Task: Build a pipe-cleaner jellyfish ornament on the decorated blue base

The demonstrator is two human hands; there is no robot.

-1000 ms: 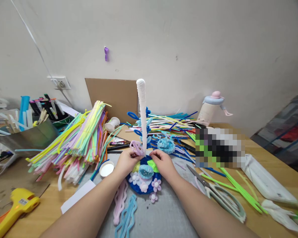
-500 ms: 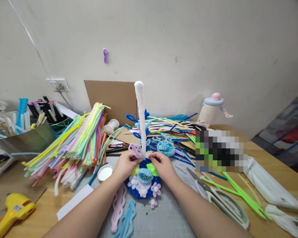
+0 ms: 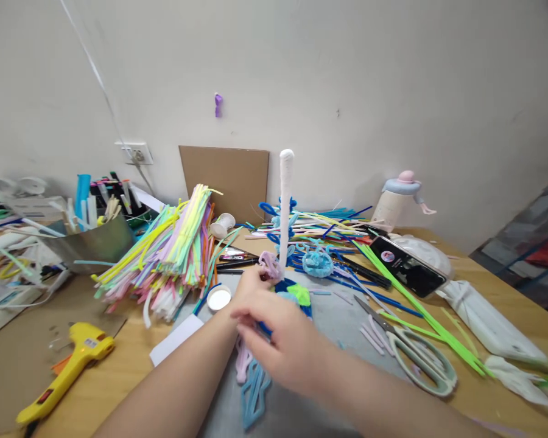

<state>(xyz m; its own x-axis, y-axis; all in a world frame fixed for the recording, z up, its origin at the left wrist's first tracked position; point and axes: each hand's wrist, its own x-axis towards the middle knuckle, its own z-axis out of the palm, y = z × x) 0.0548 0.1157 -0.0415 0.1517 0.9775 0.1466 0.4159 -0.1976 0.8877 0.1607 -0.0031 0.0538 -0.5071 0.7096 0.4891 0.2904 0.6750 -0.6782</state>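
Observation:
My left hand [image 3: 252, 285] is closed on a lilac looped pipe-cleaner piece [image 3: 269, 265], pressed against the foot of an upright white fuzzy post [image 3: 285, 201]. The post rises from a dark blue pipe-cleaner base with a lime-green leaf [image 3: 300, 294] on it. Much of that base is hidden behind my right hand [image 3: 276, 334], which crosses over my left forearm with loosely bent fingers apart and nothing visible in them. Below it lie a wavy pink pipe-cleaner piece [image 3: 243, 364] and a wavy blue one [image 3: 254, 395] on the grey mat [image 3: 319, 401].
A yellow glue gun [image 3: 75, 365] lies at left, near a white paper piece [image 3: 176, 339] and a small white round dish [image 3: 219, 298]. Pipe-cleaner bundles [image 3: 178, 243] stand behind. Scissors [image 3: 420, 359], a phone [image 3: 408, 264] and green pipe cleaners [image 3: 420, 307] lie right.
My right hand has left the post's foot and swung left and nearer, over my left forearm. My left hand stays at the post with the lilac piece. The view has turned left.

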